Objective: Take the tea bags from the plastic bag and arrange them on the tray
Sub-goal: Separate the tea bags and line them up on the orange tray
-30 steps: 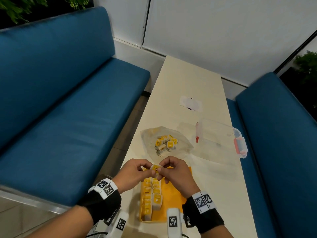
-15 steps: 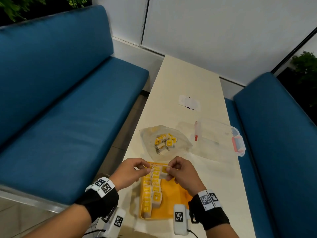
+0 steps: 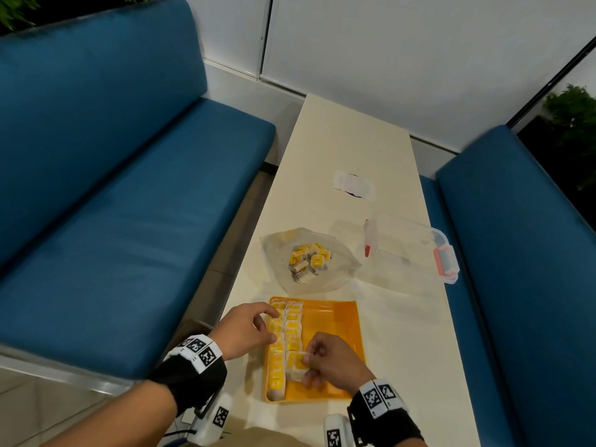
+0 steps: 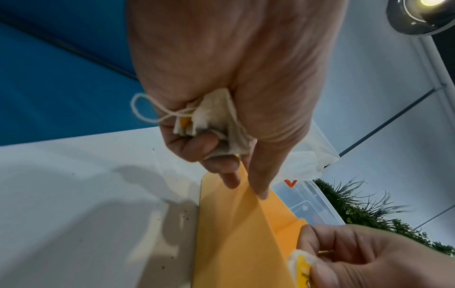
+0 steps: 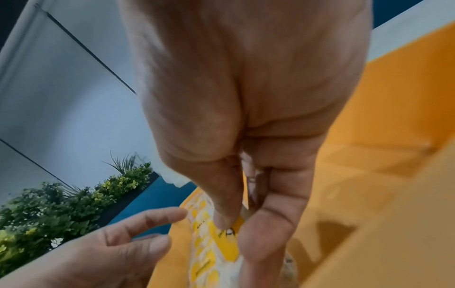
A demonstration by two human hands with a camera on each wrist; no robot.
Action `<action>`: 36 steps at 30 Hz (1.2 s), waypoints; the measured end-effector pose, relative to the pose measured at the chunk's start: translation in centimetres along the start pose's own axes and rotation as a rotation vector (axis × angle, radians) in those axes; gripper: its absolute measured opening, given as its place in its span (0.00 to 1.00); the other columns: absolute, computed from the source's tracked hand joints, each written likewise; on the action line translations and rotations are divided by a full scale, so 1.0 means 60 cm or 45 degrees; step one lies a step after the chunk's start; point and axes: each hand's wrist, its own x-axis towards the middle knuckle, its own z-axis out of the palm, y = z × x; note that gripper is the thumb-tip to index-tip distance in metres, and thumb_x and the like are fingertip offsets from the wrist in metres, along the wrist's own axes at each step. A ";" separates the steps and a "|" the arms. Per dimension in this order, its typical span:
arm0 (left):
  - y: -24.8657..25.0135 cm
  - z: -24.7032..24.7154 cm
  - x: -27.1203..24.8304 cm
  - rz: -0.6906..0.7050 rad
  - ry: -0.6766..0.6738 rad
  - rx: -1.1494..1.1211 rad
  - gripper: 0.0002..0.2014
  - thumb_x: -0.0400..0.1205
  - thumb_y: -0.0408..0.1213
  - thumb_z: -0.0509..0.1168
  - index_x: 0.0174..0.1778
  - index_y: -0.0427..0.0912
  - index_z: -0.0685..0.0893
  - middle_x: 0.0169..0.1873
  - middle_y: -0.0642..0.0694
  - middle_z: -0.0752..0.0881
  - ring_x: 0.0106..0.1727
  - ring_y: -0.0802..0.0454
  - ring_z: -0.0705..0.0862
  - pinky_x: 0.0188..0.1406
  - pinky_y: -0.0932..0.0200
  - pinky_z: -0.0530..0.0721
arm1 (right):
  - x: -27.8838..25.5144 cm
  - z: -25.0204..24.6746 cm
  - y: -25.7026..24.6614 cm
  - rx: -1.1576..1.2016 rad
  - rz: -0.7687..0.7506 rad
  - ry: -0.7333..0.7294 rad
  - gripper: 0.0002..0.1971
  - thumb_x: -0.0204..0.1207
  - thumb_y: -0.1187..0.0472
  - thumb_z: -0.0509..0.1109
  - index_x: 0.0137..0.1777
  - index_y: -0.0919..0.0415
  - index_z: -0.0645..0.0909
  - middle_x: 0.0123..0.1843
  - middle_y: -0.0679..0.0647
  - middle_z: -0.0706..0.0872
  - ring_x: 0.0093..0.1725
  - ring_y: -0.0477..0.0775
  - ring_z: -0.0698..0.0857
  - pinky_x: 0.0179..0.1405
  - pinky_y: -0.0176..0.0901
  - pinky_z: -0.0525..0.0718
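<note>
An orange tray (image 3: 335, 333) lies at the table's near end with tea bags (image 3: 292, 330) in two columns along its left side. My right hand (image 3: 306, 362) pinches a yellow-tagged tea bag (image 5: 230, 241) between thumb and fingers, low over the near end of the second column. My left hand (image 3: 267, 317) hovers at the left column's far part; in the left wrist view its curled fingers grip a crumpled tea bag (image 4: 216, 120) with a loose string. Beyond the tray, the plastic bag (image 3: 338, 275) lies open and holds several tea bags (image 3: 309, 259).
A clear lidded container (image 3: 409, 250) with red clasps sits right of the plastic bag. A small white wrapper (image 3: 353, 185) lies farther up the table (image 3: 403, 333). Blue benches (image 3: 129, 204) flank the narrow table on both sides.
The hands, together over the tray's far end before, have parted. The right hand came toward me with a tea bag, down to the second column. The left hand shifted to the left column.
</note>
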 end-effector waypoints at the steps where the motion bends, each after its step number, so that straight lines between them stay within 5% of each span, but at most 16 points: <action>1: -0.001 0.000 0.000 0.004 0.000 -0.006 0.18 0.74 0.45 0.81 0.56 0.64 0.86 0.38 0.49 0.90 0.39 0.61 0.88 0.42 0.68 0.81 | 0.000 0.005 0.004 0.001 0.028 -0.013 0.06 0.82 0.68 0.69 0.47 0.61 0.74 0.29 0.57 0.87 0.31 0.59 0.90 0.24 0.43 0.82; 7: -0.005 0.002 0.000 0.007 -0.007 -0.050 0.18 0.74 0.44 0.82 0.56 0.64 0.86 0.39 0.48 0.91 0.41 0.58 0.89 0.49 0.61 0.87 | 0.005 0.031 0.015 0.032 0.149 0.002 0.06 0.83 0.69 0.67 0.50 0.61 0.72 0.34 0.58 0.85 0.31 0.58 0.90 0.26 0.43 0.86; 16: -0.009 0.003 0.003 0.010 -0.017 -0.063 0.18 0.74 0.45 0.82 0.56 0.65 0.86 0.40 0.48 0.90 0.43 0.56 0.90 0.52 0.58 0.88 | 0.013 0.048 0.015 -0.035 0.191 0.155 0.07 0.82 0.67 0.68 0.49 0.59 0.72 0.29 0.58 0.87 0.30 0.61 0.90 0.40 0.58 0.91; 24: -0.011 0.005 0.003 0.012 -0.012 -0.080 0.18 0.74 0.44 0.82 0.56 0.64 0.86 0.38 0.49 0.91 0.39 0.62 0.88 0.43 0.69 0.81 | 0.011 0.058 0.009 -0.086 0.242 0.191 0.07 0.82 0.64 0.68 0.48 0.56 0.71 0.34 0.61 0.89 0.30 0.61 0.90 0.38 0.54 0.92; 36: -0.004 0.004 0.002 -0.023 -0.033 -0.060 0.18 0.74 0.43 0.82 0.56 0.64 0.86 0.40 0.48 0.91 0.41 0.58 0.89 0.44 0.68 0.81 | 0.012 0.060 -0.006 -0.112 0.226 0.238 0.07 0.81 0.64 0.68 0.47 0.56 0.71 0.41 0.62 0.91 0.32 0.60 0.93 0.47 0.63 0.92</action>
